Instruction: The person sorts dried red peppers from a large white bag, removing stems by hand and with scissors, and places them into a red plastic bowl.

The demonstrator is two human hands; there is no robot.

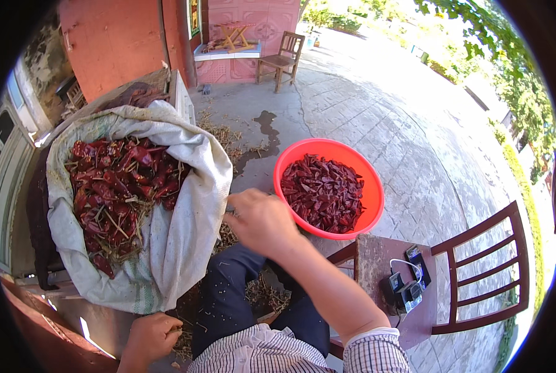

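My right hand (257, 219) hangs in the air between a white woven sack (194, 242) and a red plastic basin (373, 208). Its fingers are bent, with thumb and forefinger apart and nothing visible between them. Just below the sack's near edge is my left hand (155, 336), its fingers curled in with the thumb against them; whatever it might hold is hidden. Dried red chili peppers (125, 180), many with stems, fill the sack's rolled-open mouth. Darker dried chilies (324, 193) lie heaped in the basin.
Right of my legs stands a wooden chair (483, 273) with a phone and a cabled device (407, 289) on its seat. Stems and scraps (219, 133) litter the floor near a wet patch (262, 133). A smaller chair (284, 59) stands by the pink wall.
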